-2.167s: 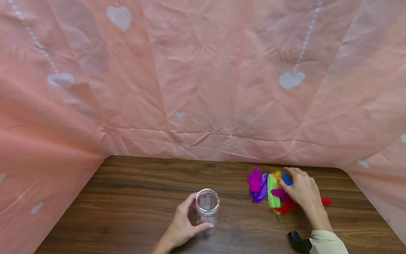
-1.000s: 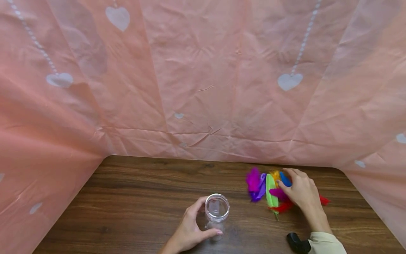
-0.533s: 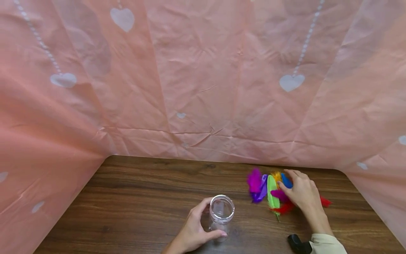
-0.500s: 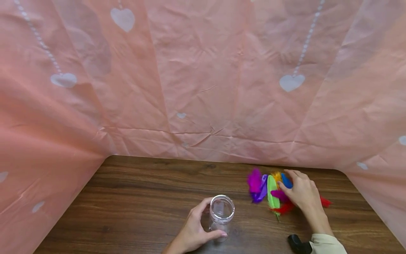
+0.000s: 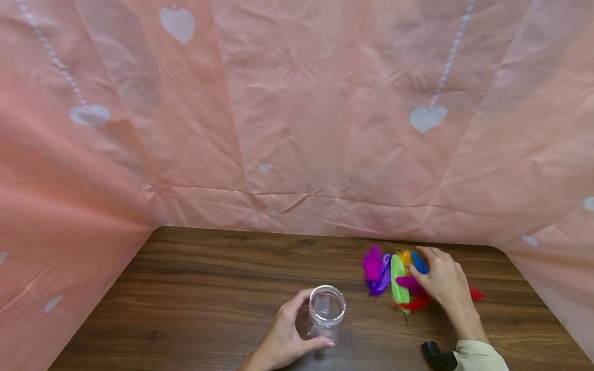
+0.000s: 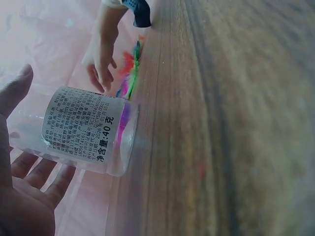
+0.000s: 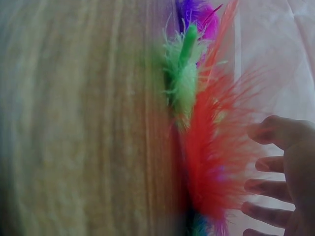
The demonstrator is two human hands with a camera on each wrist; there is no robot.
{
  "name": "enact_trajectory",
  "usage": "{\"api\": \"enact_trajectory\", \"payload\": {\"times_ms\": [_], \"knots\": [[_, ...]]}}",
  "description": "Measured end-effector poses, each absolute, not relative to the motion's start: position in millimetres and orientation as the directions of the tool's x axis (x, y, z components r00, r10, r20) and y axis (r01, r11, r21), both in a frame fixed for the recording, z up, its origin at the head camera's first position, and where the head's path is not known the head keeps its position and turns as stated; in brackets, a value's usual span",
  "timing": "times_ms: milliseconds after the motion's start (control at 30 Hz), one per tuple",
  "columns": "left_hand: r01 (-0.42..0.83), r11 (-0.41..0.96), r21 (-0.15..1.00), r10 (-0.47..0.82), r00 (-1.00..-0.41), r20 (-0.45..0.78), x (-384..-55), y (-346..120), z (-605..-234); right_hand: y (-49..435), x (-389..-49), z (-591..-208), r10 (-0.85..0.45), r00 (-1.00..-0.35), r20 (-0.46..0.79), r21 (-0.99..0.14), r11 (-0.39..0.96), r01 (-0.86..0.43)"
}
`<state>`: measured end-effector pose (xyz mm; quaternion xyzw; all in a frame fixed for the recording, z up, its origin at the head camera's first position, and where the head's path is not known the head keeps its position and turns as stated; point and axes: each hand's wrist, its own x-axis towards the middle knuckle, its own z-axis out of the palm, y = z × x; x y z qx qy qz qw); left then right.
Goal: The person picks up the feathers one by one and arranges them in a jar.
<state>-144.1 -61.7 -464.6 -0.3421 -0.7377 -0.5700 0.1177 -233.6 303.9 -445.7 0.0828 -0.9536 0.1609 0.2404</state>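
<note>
My left hand (image 5: 283,340) grips a clear, open-topped jar (image 5: 326,323) from its left side, thumb in front and fingers behind. The jar stands upright on the table, and in the left wrist view its white printed label (image 6: 81,125) faces the camera. Over on the right, my right hand (image 5: 443,281) hovers over a pile of coloured feathers with its fingers spread and loosely bent. Magenta (image 5: 373,264), purple (image 5: 380,278), green (image 5: 399,281), orange (image 5: 405,257), blue (image 5: 419,264) and red feathers (image 5: 476,294) show. Close to the fingertips in the right wrist view is a red feather (image 7: 211,147).
The dark wood-grain table (image 5: 204,288) is bordered at the back and sides by a pink curtain (image 5: 287,103) with white hearts. A black device (image 5: 438,356) sits at my right wrist, beside the pale sleeve (image 5: 480,355).
My left hand has moved the jar to the right along the table, nearer the feathers; in the last half second it barely shifts. The right hand stays over the feathers.
</note>
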Motion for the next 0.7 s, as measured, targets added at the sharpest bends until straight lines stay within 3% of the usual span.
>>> {"api": "enact_trajectory", "payload": {"times_ms": [233, 467, 700], "knots": [[0.714, 0.112, 0.691, 0.372, -0.675, 0.637, -145.7, -61.3, -466.1, 303.8, -233.7, -444.7, -0.073, -0.884, 0.462, -0.285, 0.931, -0.226], [0.657, 0.099, 0.747, 0.379, -0.719, 0.583, -144.5, -60.6, -466.0, 302.4, -235.4, -445.7, -0.079, -0.890, 0.449, -0.299, 0.925, -0.233], [0.736, 0.109, 0.668, 0.382, -0.651, 0.655, -146.2, -58.2, -466.0, 299.4, -238.1, -444.4, -0.094, -0.896, 0.434, -0.319, 0.914, -0.250]]}}
